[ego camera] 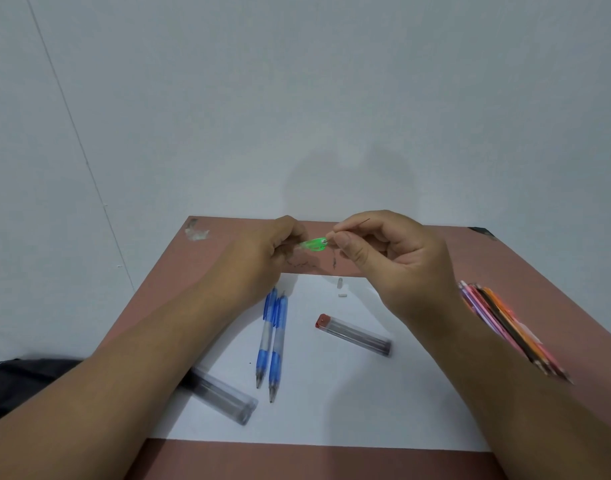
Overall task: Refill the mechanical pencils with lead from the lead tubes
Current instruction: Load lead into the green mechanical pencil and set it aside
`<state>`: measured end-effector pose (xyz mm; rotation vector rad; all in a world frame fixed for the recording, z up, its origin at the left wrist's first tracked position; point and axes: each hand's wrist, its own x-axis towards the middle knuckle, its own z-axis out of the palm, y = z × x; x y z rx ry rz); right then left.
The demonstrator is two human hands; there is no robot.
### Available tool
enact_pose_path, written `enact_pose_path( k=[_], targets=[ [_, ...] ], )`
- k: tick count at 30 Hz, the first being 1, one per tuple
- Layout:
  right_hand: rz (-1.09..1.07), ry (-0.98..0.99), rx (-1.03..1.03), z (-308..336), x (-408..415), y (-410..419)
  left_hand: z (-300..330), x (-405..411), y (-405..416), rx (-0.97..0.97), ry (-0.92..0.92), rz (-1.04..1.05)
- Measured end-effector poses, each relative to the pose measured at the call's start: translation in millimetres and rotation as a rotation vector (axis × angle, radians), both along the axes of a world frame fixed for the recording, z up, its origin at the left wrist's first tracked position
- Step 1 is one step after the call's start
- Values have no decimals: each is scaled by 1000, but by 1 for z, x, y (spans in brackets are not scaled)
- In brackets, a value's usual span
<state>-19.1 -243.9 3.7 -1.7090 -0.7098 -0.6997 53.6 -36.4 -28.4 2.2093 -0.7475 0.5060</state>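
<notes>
Fingers of our left hand (262, 252) curl round a green pencil (314, 244), held above the far part of the table (525, 271), its open back end pointing right. Fingertips of our right hand (394, 258) pinch a thin lead (352, 226) just at that open end, the lead slanting up and to the right.

Below our hands a white sheet (349, 393) covers much of the brown table. At the left edge lies a dark cloth (20, 379). On the right, partly behind our forearm, lies a bundle of coloured pencils (494, 313). A clear lead tube (224, 398) lies near the left forearm, and a second lead tube with a red cap (354, 335) lies under the right hand. Between them two blue pencils (271, 341) lie side by side, touching, tips toward us. Near the sheet's far edge sit a small cap (339, 283) and a tiny white eraser (342, 295).
</notes>
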Motion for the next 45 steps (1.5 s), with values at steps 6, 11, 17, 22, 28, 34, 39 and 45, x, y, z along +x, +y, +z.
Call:
enact_pose_path(
  k=[6,11,17,22,28,34,39,45],
  targets=[
    [-22,-58,-40,0,1,0,1,0,-1,1,-2,0],
    [-33,-61,-33,-1,3,0,-2,2,1,12,17,3],
    [-45,-58,-42,-1,5,-1,-3,3,1,18,-5,10],
    [-43,-10,0,-1,5,0,-3,3,2,9,-11,1],
    [-38,36,32,1,3,1,-2,2,2,0,-7,-6],
    [-24,118,116,2,1,2,-1,0,0,-25,-9,-29],
    [-16,129,130,3,-1,2,1,-1,-1,-21,-2,-21],
    [-20,108,100,2,0,1,-1,1,0,-43,47,-21]
  ],
)
